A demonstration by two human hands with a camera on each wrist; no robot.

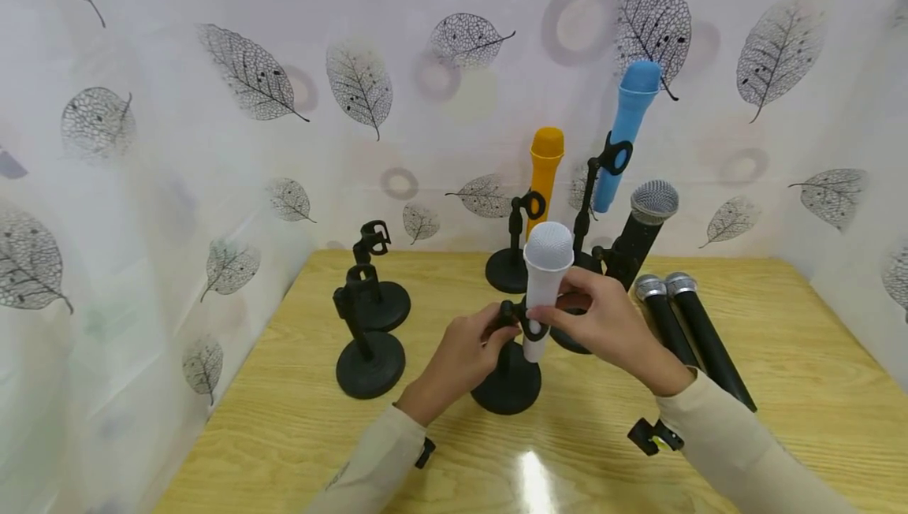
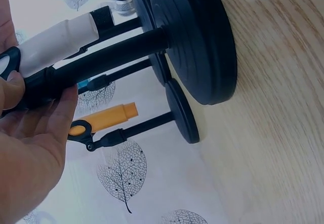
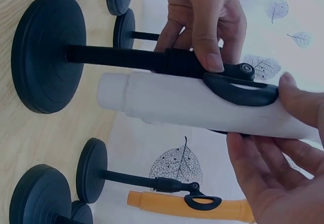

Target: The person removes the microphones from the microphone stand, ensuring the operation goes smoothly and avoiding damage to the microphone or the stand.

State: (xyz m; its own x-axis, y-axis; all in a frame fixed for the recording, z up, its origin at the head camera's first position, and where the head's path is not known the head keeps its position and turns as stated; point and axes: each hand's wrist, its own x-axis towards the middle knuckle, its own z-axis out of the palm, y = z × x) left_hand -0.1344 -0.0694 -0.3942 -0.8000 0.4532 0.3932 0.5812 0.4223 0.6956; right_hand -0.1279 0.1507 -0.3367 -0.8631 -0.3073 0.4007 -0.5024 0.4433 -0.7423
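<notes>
A white microphone (image 1: 545, 277) sits tilted in the clip of a black desk stand (image 1: 507, 388). My left hand (image 1: 464, 356) grips the top of that stand's post just below the clip; in the right wrist view its thumb (image 3: 211, 57) presses on the post. My right hand (image 1: 610, 321) holds the white microphone's body, its thumb and fingers on opposite sides near the clip ring (image 3: 240, 89). The microphone's lower end pokes out below the clip, seen in the left wrist view beside the post (image 2: 111, 57).
Behind stand an orange microphone (image 1: 545, 175), a blue microphone (image 1: 627, 135) and a black one with a silver head (image 1: 641, 230), each on a stand. Two black microphones (image 1: 698, 333) lie at the right. Two stands with bare clips (image 1: 370, 364) are at the left.
</notes>
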